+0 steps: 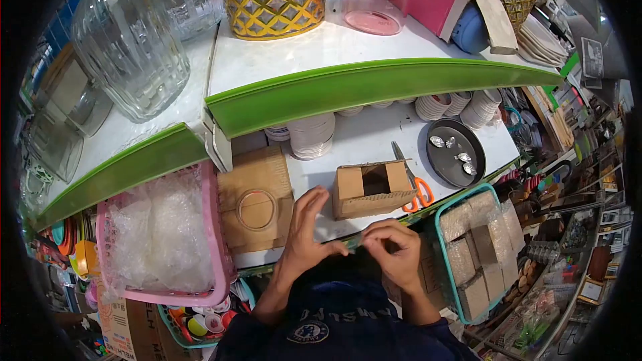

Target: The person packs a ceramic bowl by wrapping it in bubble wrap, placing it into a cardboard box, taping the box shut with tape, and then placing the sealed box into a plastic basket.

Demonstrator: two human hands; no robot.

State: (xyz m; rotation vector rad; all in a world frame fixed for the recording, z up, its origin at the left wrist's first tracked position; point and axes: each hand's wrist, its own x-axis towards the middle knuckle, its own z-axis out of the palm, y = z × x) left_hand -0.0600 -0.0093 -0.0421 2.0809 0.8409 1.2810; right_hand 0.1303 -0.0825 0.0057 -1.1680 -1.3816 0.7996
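My left hand [306, 241] is raised at the shelf's front edge, its fingers up and its thumb stretched apart from them toward the right. Close beside it, my right hand [396, 252] is closed in a pinch. Something small and clear shows near its fingertips, too small to name. Just beyond both hands stands a small cardboard box [348, 206] with an opening in its top, and neither hand touches it. Orange-handled scissors [422, 194] lie to its right. On the left, a roll of clear tape [256, 210] rests on flat cardboard [234, 177].
A dark round pan [438, 164] holds several foil-like pieces. A pink basket [224, 254] of bubble wrap stands left, a teal basket [441, 241] of wrapped packages right. Stacked white dishes [311, 137] sit under the green-edged shelf [374, 80]; glass jars [130, 47] stand above.
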